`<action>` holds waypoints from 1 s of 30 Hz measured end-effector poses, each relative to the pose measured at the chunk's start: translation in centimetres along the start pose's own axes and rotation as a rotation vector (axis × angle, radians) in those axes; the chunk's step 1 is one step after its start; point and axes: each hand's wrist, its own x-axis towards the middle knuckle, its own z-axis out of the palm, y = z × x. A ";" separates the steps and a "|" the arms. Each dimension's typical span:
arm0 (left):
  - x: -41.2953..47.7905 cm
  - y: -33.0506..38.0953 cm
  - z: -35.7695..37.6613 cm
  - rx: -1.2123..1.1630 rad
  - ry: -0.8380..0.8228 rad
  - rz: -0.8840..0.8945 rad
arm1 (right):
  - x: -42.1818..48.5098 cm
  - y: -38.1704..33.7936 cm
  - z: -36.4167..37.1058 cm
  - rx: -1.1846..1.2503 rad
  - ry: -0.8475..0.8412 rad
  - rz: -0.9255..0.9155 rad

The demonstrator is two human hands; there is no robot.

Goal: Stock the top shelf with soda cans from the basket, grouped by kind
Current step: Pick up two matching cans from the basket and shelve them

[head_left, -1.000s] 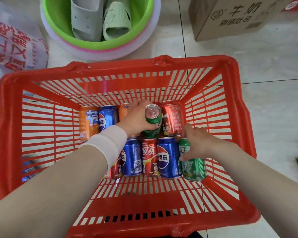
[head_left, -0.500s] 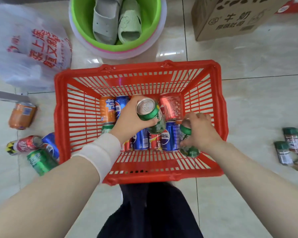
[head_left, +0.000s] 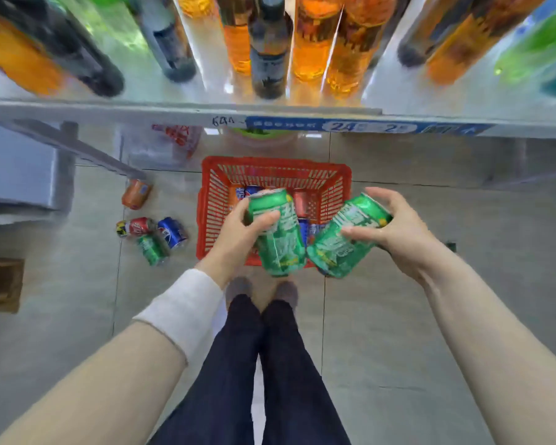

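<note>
Raised since earlier: two cans, now above the red basket (head_left: 212, 200), below the shelf edge (head_left: 174, 109). Left hand (head_left: 235, 232) grips left green can (head_left: 280, 232); right hand (head_left: 395, 229) grips right green can (head_left: 344, 239), tilted. Other cans lie in the basket.

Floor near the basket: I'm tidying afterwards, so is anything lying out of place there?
Yes. Four cans lie tipped on the floor left of the red basket: an orange can, a red can, a blue can and a loose green can, neither in the basket nor shelved.
</note>
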 end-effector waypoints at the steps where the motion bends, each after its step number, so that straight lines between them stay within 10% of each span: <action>1: -1.8 1.7 0.0 -0.042 -0.009 0.002 | -2.0 -1.5 0.1 0.049 -0.004 0.006; 15: -19.2 19.8 -5.7 -0.111 -0.192 0.153 | -20.4 -16.2 8.9 0.425 -0.183 -0.223; 30: -24.4 38.2 -6.2 0.107 -0.061 0.598 | -23.5 -33.2 9.8 0.282 -0.254 -0.568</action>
